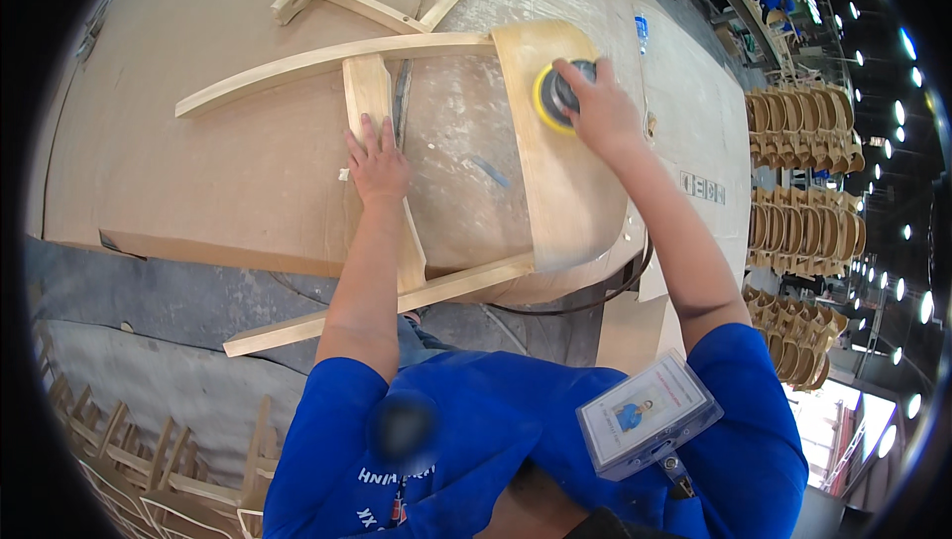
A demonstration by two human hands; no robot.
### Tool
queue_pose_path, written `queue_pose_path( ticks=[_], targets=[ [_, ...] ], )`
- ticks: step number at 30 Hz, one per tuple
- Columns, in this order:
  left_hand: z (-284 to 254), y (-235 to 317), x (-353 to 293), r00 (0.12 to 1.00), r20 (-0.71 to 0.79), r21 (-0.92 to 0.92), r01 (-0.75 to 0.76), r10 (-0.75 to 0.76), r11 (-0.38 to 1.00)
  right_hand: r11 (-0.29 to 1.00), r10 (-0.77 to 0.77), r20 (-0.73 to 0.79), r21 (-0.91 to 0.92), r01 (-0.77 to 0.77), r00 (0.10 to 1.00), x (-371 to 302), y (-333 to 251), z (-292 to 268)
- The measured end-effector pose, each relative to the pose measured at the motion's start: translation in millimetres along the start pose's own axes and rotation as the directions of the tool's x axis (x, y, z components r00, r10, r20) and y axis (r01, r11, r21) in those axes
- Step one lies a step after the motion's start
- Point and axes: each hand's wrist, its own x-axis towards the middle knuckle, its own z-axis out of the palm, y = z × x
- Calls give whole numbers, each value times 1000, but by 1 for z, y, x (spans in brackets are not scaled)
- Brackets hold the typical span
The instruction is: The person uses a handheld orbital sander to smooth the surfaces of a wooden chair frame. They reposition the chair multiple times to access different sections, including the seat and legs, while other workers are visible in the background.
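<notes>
A pale wooden chair back frame (516, 157) lies across the cardboard-covered table, its wide curved panel on the right and two long legs reaching left. My right hand (607, 115) is closed on a round, dark orbital sander (557, 98) with a yellow rim, which sits on the far part of the panel. The sander's underside is hidden. My left hand (379, 164) rests with fingers spread on the crossbar (369, 83) between the legs and holds nothing.
Another wooden frame (367, 3) lies at the table's far side. Brown cardboard (198, 172) covers the table. A dark hose (585, 309) curves below its near edge. Stacked chair parts (803, 232) stand to the right, and more wooden frames (169, 460) at lower left. People work in the far background.
</notes>
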Motion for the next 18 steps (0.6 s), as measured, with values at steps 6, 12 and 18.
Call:
queue_pose_path(
  ticks=[6, 12, 18],
  targets=[
    [-1, 0, 1, 1000, 16, -19, 4, -4, 1000, 994, -107, -130, -12, 106, 986, -85, 2, 12],
    [5, -2, 1, 999, -46, 6, -23, 23, 1000, 995, -98, -40, 15, 98, 994, -87, 6, 8],
    [2, -1, 0, 1000, -20, -22, -21, 20, 1000, 1000, 17, 7, -17, -17, 1000, 18, 13, -10]
  ],
)
